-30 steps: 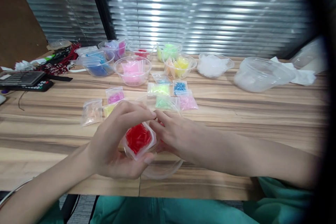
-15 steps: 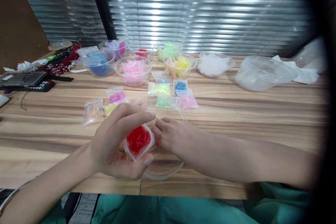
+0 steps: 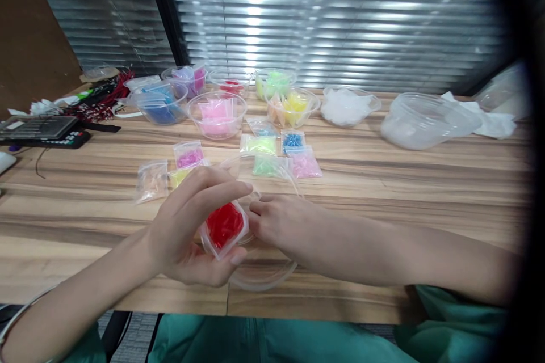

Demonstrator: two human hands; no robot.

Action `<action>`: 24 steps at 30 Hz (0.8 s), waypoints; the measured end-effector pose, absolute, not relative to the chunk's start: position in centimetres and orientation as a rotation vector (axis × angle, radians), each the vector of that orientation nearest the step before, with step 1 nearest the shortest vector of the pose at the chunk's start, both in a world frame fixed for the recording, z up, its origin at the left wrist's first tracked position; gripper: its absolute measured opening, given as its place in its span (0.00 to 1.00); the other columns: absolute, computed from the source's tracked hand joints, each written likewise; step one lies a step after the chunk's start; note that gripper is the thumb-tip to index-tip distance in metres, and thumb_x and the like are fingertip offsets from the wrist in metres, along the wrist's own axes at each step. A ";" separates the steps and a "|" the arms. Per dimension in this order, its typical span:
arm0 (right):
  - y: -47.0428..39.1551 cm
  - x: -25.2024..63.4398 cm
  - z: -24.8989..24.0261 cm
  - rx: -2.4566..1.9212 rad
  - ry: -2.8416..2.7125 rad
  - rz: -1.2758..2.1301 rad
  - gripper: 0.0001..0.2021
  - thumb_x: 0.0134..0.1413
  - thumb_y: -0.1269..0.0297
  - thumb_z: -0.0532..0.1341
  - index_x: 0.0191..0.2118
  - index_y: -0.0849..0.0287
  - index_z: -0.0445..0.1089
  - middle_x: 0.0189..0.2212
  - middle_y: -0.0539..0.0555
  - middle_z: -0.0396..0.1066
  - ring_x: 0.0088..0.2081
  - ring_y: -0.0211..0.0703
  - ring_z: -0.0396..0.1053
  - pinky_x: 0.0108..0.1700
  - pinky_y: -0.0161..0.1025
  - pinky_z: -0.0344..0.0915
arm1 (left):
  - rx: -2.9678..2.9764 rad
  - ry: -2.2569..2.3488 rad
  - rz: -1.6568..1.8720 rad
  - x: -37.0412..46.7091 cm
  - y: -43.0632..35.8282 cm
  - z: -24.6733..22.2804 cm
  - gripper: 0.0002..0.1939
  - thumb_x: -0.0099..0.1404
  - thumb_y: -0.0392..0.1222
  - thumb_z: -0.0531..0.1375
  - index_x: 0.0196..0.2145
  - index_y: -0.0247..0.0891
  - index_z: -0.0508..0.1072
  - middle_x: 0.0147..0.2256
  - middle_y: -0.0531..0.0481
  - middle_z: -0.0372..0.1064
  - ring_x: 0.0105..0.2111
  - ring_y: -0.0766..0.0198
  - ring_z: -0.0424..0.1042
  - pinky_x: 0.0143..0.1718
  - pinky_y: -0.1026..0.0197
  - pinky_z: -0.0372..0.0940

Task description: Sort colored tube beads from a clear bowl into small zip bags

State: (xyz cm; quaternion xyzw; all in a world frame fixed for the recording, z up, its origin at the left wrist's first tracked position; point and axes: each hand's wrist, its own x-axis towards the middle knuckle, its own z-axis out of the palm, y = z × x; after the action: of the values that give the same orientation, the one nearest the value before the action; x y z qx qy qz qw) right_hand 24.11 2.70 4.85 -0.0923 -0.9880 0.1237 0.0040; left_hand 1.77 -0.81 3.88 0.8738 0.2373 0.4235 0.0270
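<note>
My left hand (image 3: 191,232) is curved round a small clear bag of red pieces (image 3: 224,227), its thumb below and fingers above. Close to the bag's right side is my right hand (image 3: 276,218), fingers bent together; whatever they pinch is hidden. Beneath both hands a large clear round bowl (image 3: 266,283) rests on the wooden table (image 3: 361,193). Just beyond the bowl lie small bags: pale green (image 3: 266,166), pink (image 3: 305,163) and blue (image 3: 293,140). Further left are a purple bag (image 3: 189,156), a partly covered yellow bag (image 3: 177,177) and a pale orange bag (image 3: 152,180).
Clear bowls with blue (image 3: 159,105), pink (image 3: 216,116) and yellow contents (image 3: 293,106) stand at the back. A white-filled bowl (image 3: 347,106) and stacked clear bowls (image 3: 426,122) are at the right. Cables and a black device (image 3: 46,130) lie far left.
The bag of red pieces has shifted slightly left in my left hand. My right hand's fingers have moved a little and stay beside it.
</note>
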 end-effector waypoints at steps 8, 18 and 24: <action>3.4 24.0 4.3 -0.319 -2.960 0.786 0.10 0.64 0.80 0.56 0.43 0.63 0.73 0.42 0.59 0.76 0.45 0.46 0.76 0.46 0.41 0.70 | 2.745 0.686 1.321 1.6 -0.6 3.8 0.27 0.65 0.43 0.61 0.60 0.33 0.67 0.38 0.42 0.72 0.36 0.56 0.72 0.34 0.54 0.72; 3.9 23.4 4.2 -0.422 -2.812 0.690 0.10 0.61 0.82 0.55 0.41 0.63 0.70 0.39 0.57 0.76 0.41 0.46 0.74 0.41 0.39 0.67 | 2.731 0.804 1.374 1.5 -0.1 2.3 0.27 0.67 0.45 0.62 0.61 0.36 0.65 0.36 0.48 0.72 0.32 0.60 0.72 0.30 0.59 0.68; 4.7 23.9 4.7 -0.388 -2.545 0.572 0.11 0.61 0.85 0.54 0.39 0.63 0.69 0.35 0.50 0.74 0.35 0.35 0.69 0.36 0.33 0.62 | 2.534 0.857 1.320 1.3 -0.4 1.9 0.33 0.63 0.42 0.67 0.64 0.42 0.63 0.41 0.47 0.74 0.35 0.61 0.74 0.35 0.59 0.70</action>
State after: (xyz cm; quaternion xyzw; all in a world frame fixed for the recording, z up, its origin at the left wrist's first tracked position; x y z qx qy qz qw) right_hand 23.91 4.72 4.66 -0.1425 -0.9344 0.2102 0.2497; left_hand 1.25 -0.41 1.90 0.8468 0.2865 0.4411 0.0792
